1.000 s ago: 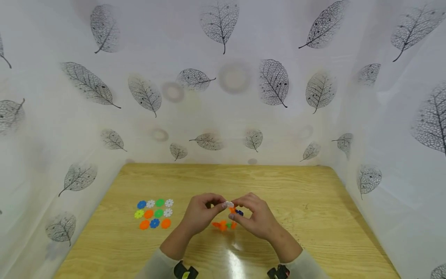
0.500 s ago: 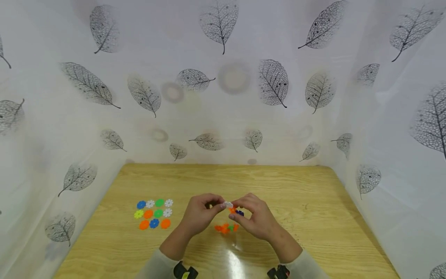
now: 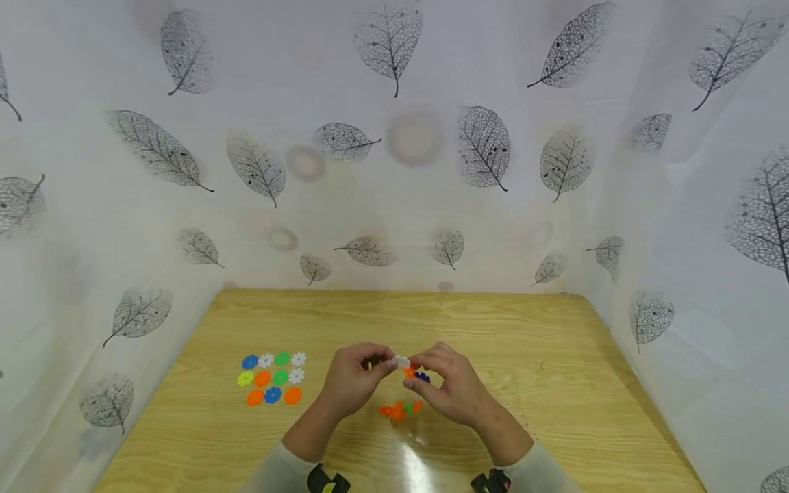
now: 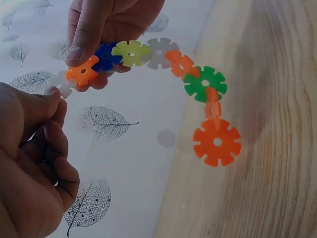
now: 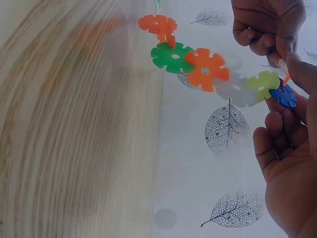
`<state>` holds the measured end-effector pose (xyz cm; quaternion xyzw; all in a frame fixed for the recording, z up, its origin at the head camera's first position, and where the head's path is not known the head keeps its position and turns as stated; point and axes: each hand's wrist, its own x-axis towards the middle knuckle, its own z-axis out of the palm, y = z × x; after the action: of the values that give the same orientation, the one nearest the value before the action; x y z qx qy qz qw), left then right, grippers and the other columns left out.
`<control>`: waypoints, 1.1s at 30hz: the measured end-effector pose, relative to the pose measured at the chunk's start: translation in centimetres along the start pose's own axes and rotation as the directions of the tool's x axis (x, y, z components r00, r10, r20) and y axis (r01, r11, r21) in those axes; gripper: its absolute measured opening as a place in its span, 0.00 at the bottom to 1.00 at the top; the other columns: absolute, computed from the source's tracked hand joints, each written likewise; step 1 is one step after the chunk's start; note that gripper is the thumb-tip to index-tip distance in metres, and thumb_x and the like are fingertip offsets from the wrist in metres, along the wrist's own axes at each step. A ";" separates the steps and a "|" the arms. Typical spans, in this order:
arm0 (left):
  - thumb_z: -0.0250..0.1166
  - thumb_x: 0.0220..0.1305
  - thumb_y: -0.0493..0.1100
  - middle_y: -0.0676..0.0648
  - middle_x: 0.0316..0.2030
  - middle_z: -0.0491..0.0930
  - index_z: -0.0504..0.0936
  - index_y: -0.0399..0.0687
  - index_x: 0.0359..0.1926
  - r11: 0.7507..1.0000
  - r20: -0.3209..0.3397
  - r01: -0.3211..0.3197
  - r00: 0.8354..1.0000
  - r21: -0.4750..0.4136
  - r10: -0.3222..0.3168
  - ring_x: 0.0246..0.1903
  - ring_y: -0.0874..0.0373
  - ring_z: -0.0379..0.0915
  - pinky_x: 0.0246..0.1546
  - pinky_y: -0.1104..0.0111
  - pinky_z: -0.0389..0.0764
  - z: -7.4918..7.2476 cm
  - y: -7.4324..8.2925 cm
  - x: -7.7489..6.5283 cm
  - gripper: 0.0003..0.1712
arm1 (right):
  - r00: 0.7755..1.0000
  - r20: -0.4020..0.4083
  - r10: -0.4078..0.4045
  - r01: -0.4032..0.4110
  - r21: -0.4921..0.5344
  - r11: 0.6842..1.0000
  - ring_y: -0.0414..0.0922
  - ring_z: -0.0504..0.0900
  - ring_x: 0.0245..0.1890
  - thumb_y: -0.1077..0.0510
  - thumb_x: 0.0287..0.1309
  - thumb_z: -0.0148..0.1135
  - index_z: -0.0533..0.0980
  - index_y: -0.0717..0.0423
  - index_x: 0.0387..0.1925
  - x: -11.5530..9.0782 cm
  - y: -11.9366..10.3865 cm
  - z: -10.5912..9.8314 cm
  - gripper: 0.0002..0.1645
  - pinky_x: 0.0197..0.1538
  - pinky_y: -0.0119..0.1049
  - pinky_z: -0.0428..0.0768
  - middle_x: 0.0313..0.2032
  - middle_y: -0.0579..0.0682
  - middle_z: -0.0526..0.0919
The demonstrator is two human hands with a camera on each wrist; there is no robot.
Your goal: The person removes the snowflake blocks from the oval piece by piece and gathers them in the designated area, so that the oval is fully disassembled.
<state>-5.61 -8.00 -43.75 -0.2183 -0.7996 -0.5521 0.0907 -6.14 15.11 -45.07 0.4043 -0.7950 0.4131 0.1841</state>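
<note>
My left hand (image 3: 353,383) pinches a white notched flower disc (image 4: 62,85) between thumb and fingers. The white disc meets an orange disc (image 4: 82,71) at the end of a chain of interlocking plastic discs. My right hand (image 3: 453,385) grips the chain near that end, its thumb by the orange disc and a blue disc (image 5: 284,95). From there the chain hangs in a curve through a yellow-green disc (image 4: 131,52), a grey-white one, an orange one and a green disc (image 4: 205,84) to a large orange disc (image 4: 217,153). Fingers partly hide the white disc.
Loose flower discs in blue, white, green, yellow and orange lie in rows on the left of the wooden table (image 3: 530,342), such as an orange disc (image 3: 292,395). A leaf-patterned white curtain (image 3: 419,205) surrounds the table's back and sides.
The hanging end of the chain has swung slightly toward the near edge. Both hands have shifted very little and keep their hold on the discs.
</note>
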 end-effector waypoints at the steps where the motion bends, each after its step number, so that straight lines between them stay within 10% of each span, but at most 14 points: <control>1: 0.72 0.66 0.36 0.57 0.30 0.85 0.89 0.54 0.36 1.000 0.004 0.005 1.000 0.005 -0.005 0.22 0.62 0.68 0.24 0.70 0.73 -0.1 -0.1 0.0 0.06 | 1.000 0.005 0.004 -0.004 -0.002 1.000 0.40 0.81 0.44 0.54 0.64 0.74 0.85 0.49 0.50 0.0 0.0 0.0 0.14 0.41 0.43 0.84 0.45 0.39 0.87; 9: 0.71 0.69 0.43 0.54 0.30 0.84 0.88 0.49 0.38 0.997 -0.148 0.051 0.988 0.061 -0.041 0.26 0.61 0.73 0.28 0.70 0.76 -3.6 0.1 0.4 0.03 | 0.998 -0.017 0.054 -0.054 -0.033 0.998 0.41 0.83 0.42 0.57 0.60 0.76 0.86 0.52 0.47 -1.3 0.7 -0.7 0.13 0.42 0.39 0.84 0.43 0.42 0.87; 14: 0.71 0.70 0.45 0.56 0.34 0.85 0.89 0.52 0.41 0.989 -0.122 0.119 0.987 0.086 -0.109 0.30 0.59 0.76 0.32 0.69 0.78 -5.7 0.1 0.5 0.04 | 0.996 -0.056 0.068 -0.070 -0.034 0.997 0.41 0.83 0.43 0.58 0.58 0.78 0.86 0.52 0.47 -1.6 1.3 -1.3 0.14 0.43 0.41 0.84 0.43 0.41 0.88; 19: 0.73 0.68 0.47 0.51 0.39 0.87 0.90 0.50 0.44 0.966 -0.152 0.260 0.954 -0.002 -0.257 0.37 0.57 0.82 0.39 0.70 0.83 -6.7 -0.7 -0.3 0.08 | 0.998 -0.051 0.045 -0.047 -0.032 0.998 0.41 0.84 0.43 0.57 0.59 0.77 0.86 0.53 0.47 -1.5 1.5 -1.3 0.15 0.43 0.40 0.85 0.44 0.43 0.88; 33: 0.74 0.66 0.50 0.44 0.46 0.87 0.88 0.43 0.53 0.910 -0.217 0.386 0.885 -0.152 -0.412 0.43 0.56 0.83 0.45 0.69 0.84 -10.2 -2.3 -2.8 0.20 | 0.997 -0.046 0.065 -0.065 -0.001 0.998 0.41 0.84 0.43 0.57 0.59 0.78 0.87 0.54 0.48 -1.5 1.5 -1.1 0.16 0.43 0.41 0.85 0.44 0.41 0.88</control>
<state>-5.17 -18.79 -42.97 0.0163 -0.7799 -0.6227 0.0614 -6.52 17.22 -46.13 0.3684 -0.8037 0.4272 0.1895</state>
